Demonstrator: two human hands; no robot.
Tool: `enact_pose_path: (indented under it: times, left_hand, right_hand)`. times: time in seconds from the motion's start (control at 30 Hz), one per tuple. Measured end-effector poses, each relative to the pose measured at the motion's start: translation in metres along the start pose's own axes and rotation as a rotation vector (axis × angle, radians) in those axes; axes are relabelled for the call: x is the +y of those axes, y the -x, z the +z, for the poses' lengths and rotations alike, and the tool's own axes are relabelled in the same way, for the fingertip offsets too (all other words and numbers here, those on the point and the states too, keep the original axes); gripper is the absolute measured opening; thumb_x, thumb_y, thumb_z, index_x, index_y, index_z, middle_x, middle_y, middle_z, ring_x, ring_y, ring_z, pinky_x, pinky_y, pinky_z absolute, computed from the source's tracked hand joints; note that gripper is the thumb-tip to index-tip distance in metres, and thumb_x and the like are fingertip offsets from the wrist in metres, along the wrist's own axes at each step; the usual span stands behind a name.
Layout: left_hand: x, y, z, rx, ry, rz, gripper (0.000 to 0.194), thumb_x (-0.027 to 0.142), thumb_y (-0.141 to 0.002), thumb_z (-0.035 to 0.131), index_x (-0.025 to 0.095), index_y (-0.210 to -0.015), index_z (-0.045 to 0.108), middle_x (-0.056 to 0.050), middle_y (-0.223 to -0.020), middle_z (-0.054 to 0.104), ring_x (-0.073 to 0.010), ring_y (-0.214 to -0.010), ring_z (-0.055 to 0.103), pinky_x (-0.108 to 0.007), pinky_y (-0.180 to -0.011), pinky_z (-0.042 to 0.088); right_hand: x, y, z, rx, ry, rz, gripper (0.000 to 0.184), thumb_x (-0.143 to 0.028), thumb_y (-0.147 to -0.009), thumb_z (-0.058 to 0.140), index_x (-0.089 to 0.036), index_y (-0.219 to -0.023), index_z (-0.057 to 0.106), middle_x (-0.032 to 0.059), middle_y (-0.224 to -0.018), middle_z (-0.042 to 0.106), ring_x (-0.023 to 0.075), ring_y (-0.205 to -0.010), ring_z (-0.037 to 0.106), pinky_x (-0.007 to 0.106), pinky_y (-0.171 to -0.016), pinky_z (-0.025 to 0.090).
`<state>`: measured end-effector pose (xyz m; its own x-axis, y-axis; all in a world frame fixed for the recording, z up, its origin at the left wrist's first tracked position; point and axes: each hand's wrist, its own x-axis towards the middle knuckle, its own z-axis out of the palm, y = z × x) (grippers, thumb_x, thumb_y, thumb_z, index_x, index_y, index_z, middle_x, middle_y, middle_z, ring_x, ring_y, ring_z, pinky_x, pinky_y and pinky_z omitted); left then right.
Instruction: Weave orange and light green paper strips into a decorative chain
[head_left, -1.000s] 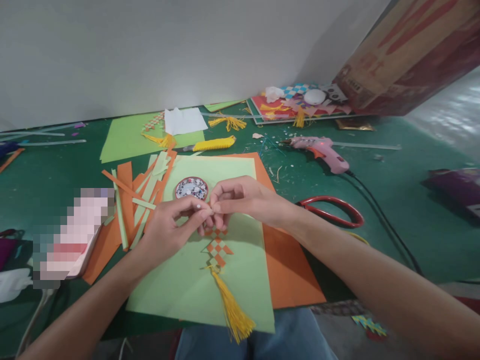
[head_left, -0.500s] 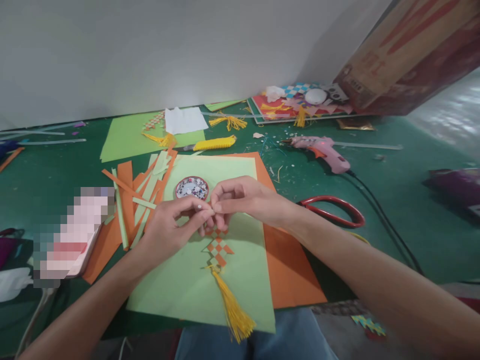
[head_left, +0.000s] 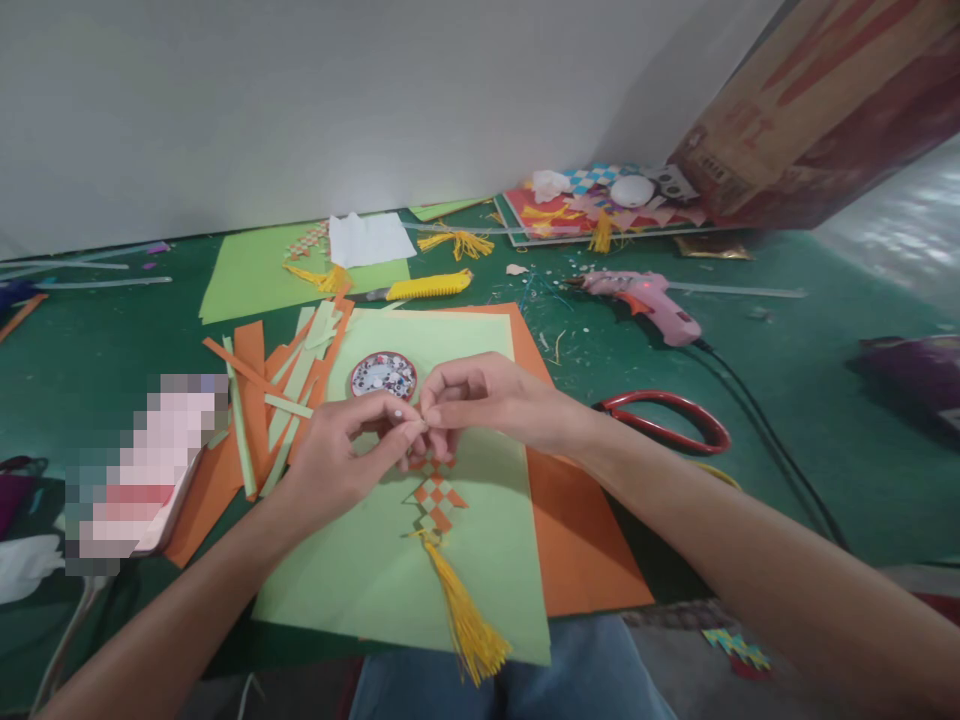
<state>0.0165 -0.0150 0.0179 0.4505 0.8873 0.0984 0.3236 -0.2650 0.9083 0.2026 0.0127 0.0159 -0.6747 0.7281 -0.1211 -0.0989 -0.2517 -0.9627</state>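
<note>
My left hand (head_left: 349, 440) and my right hand (head_left: 487, 400) meet over the pale green sheet (head_left: 360, 580). Both are closed in a pinch, fingertips against each other. What lies between the fingertips is too small to make out. A small white spot shows on my left index finger. Just below the hands lies a woven orange-and-green paper piece (head_left: 439, 497), its upper part covered by my fingers. A yellow tassel (head_left: 466, 615) hangs from its lower end across the sheet. Behind my fingers sits a round red-rimmed dish (head_left: 384, 374) of small black, white and clear bits.
Left of the sheet are loose paper strips (head_left: 251, 385) and a pixelated pink phone-like object (head_left: 154, 480). A yellow box cutter (head_left: 429, 287), a pink hot glue gun (head_left: 652, 303) with its cord, and red-handled scissors (head_left: 709, 425) lie beyond my hands and to the right.
</note>
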Motion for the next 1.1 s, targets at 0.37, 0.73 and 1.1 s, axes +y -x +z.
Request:
enact_pose_path:
  times: [0.37, 0.73, 1.1]
  left_hand:
    - [0.001, -0.001, 0.0, -0.008, -0.056, -0.002, 0.015, 0.021, -0.085, 0.054, 0.014, -0.073, 0.062, -0.001, -0.065, 0.066, -0.0087, -0.056, 0.059, -0.02, -0.056, 0.049]
    - [0.001, -0.004, -0.007, -0.12, 0.256, -0.223, 0.017, 0.025, -0.082, 0.06, 0.015, -0.068, 0.062, 0.0, -0.062, 0.067, -0.0081, -0.053, 0.061, -0.017, -0.052, 0.049]
    - [0.001, -0.005, -0.006, -0.114, 0.228, -0.232, 0.016, 0.026, -0.081, 0.06, 0.016, -0.069, 0.062, -0.001, -0.062, 0.066, -0.0094, -0.053, 0.061, -0.019, -0.052, 0.05]
  right_hand:
    - [-0.003, 0.001, 0.002, 0.035, 0.065, 0.057, 0.011, -0.017, -0.078, 0.058, -0.013, -0.069, 0.059, 0.0005, -0.057, 0.063, 0.0111, -0.058, 0.061, 0.024, -0.06, 0.05]
    - [-0.007, 0.008, 0.006, 0.054, 0.32, -0.125, 0.004, -0.016, -0.076, 0.06, -0.014, -0.074, 0.057, -0.001, -0.064, 0.061, 0.0088, -0.059, 0.058, 0.022, -0.059, 0.048]
    - [-0.006, 0.009, 0.005, 0.07, 0.357, -0.113, 0.004, -0.015, -0.076, 0.059, -0.016, -0.073, 0.056, -0.0013, -0.061, 0.061, 0.0097, -0.057, 0.059, 0.023, -0.058, 0.047]
